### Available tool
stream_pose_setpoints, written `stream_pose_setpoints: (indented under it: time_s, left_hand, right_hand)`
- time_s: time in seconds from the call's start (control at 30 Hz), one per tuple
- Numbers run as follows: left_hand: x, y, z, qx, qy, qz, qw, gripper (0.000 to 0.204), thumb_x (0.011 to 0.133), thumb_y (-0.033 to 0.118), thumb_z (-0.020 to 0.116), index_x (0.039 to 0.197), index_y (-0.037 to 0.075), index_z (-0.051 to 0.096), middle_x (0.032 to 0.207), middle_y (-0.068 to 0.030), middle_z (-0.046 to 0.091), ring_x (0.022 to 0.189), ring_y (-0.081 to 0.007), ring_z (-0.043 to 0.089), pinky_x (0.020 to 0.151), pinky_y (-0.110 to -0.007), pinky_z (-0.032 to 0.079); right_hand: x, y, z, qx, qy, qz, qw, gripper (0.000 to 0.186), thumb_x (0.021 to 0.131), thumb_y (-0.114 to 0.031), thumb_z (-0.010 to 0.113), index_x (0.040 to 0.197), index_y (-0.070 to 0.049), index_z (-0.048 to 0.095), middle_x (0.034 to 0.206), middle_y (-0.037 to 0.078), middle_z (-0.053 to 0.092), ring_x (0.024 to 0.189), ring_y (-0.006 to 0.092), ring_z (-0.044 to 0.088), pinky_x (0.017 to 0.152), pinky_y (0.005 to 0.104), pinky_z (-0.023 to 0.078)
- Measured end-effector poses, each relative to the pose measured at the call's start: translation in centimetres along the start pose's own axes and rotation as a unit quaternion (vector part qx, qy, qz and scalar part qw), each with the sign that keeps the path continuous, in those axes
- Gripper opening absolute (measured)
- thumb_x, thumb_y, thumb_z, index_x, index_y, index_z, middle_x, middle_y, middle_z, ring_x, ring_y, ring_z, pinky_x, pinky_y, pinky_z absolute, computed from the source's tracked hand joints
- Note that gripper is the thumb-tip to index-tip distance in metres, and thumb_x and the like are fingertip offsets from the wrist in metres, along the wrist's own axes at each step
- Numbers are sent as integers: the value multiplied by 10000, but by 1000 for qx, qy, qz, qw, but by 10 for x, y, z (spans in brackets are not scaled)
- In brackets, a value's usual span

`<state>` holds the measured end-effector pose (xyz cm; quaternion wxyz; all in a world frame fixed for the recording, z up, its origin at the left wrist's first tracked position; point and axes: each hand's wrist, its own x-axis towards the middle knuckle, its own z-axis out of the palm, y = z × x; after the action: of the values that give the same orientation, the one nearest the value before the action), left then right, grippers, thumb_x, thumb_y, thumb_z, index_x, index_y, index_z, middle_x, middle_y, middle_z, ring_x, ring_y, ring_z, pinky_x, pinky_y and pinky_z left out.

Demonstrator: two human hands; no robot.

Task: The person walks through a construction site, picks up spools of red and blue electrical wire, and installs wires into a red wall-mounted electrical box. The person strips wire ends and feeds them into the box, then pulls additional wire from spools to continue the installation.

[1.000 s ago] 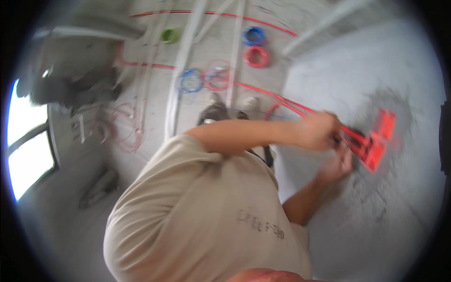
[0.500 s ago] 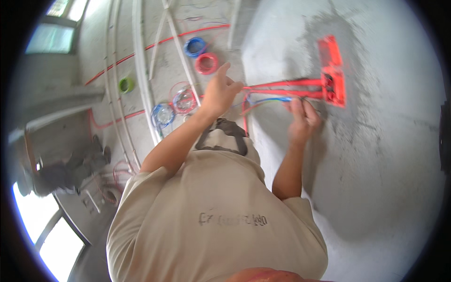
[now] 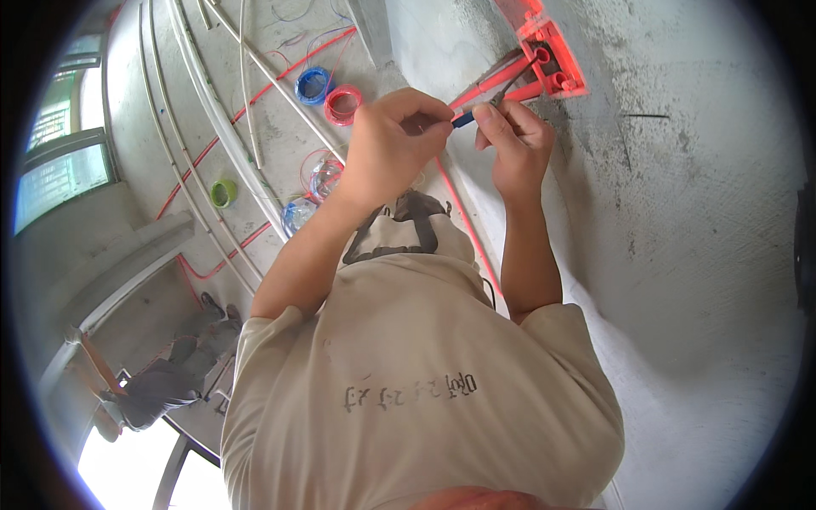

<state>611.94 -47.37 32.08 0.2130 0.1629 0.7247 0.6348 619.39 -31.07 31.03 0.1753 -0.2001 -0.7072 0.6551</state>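
Observation:
My left hand (image 3: 387,149) has its thumb and fingers pinched at the end of a short dark-blue piece (image 3: 463,120) on a wire run. My right hand (image 3: 514,140) grips the same run just to the right, thumb beside the blue part. A thin dark length (image 3: 517,76) runs from there up into an open red junction box (image 3: 575,85) in the grey wall. Red conduits (image 3: 489,81) enter the box's left side behind my hands. What lies inside my left fingers is partly hidden.
Blue coil (image 3: 313,85), red coil (image 3: 343,104) and green coil (image 3: 223,193) lie on the concrete floor (image 3: 293,140) among white conduits (image 3: 199,72) and red pipes. A plastered wall (image 3: 680,229) rises at right. A co-worker (image 3: 153,391) is by a window at lower left.
Both hands have moved up and nearer each other, now pinched on the wire run; my left hand was open a moment ago. The view has shifted, with the red box higher in the picture.

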Motion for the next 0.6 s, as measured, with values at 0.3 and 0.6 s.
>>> stream_pose_setpoints:
  time_s: [0.3,0.6]
  left_hand:
    - [26,6,-12,17,-125,-65,990,119,829,32,755,911,-54,763,776,-44,714,707,-76,630,629,-243,502]
    - [34,21,-4,101,-131,-76,983,167,761,77,739,856,-58,765,687,-48,688,621,-59,576,536,-254,449]
  right_hand:
    - [1,6,-6,23,-30,-5,999,350,913,-193,745,666,-3,586,561,-5,530,539,46,433,496,274,324]
    - [2,6,-4,-28,-25,-12,999,284,901,-175,740,719,28,662,563,11,557,544,47,451,495,283,348]
